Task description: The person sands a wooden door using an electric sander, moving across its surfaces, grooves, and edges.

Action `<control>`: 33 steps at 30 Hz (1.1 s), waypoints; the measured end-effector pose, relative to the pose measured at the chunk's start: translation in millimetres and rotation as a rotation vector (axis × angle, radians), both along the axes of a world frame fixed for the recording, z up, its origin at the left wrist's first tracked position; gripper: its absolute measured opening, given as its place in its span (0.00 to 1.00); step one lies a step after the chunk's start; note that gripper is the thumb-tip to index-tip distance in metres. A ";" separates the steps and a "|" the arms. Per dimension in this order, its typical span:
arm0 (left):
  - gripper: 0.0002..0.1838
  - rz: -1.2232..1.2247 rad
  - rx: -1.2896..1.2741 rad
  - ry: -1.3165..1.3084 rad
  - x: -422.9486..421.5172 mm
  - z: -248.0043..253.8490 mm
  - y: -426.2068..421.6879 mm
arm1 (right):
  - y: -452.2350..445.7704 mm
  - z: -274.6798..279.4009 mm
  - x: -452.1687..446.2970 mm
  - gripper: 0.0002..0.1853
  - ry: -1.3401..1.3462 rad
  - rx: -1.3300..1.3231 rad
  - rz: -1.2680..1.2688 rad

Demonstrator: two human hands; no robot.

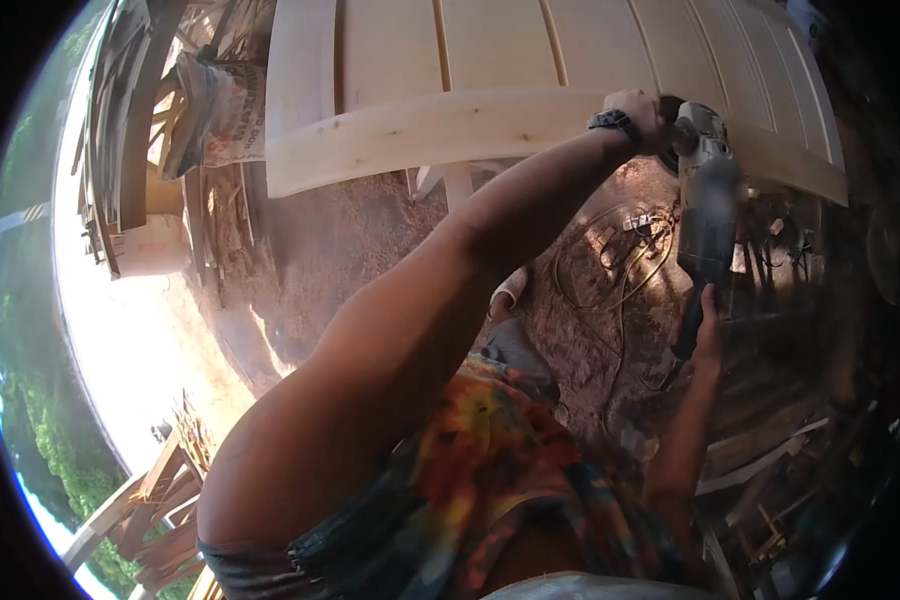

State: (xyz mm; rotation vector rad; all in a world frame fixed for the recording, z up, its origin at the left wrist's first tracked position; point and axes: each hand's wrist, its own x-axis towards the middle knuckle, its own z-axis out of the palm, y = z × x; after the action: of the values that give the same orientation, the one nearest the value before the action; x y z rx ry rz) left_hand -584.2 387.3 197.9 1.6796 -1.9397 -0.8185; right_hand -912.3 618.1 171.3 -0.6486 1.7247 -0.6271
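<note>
A long angle grinder [708,225] with a pale head and a dark body spans between my two hands. My left hand [638,112], with a watch [615,122] on its wrist, is closed at the front of the tool, beside its head. Around the rear handle, my right hand [707,335] is wrapped. The tool's head lies against or just over the near edge of a pale slatted wooden panel [400,135]. Whether the disc touches the wood I cannot tell, as my hand and the head mostly hide it.
Coiled yellowish cord [620,290] lies on the dirt floor below the panel. A printed sack [235,115] and stacked boards [135,120] stand at the left. More scrap wood [155,510] is at lower left, with dark timber [760,440] at lower right.
</note>
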 end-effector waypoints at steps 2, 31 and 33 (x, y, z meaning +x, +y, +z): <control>0.26 -0.001 0.020 -0.030 -25.0 -7.3 -12.6 | -2.2 -3.0 -23.9 0.31 0.014 -0.018 -0.022; 0.21 0.680 -0.162 0.171 469.6 -62.6 350.7 | 72.4 10.9 424.7 0.38 0.075 -0.248 1.093; 0.20 0.739 -0.113 0.188 497.2 -64.1 359.9 | 70.9 7.4 454.2 0.40 0.041 -0.233 1.080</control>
State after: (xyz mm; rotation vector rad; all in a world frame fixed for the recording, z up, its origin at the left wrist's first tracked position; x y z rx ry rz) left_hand -87.0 747.1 133.8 1.9555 -1.0764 -0.5326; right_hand -458.1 689.0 178.7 -1.5901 1.0879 -0.0326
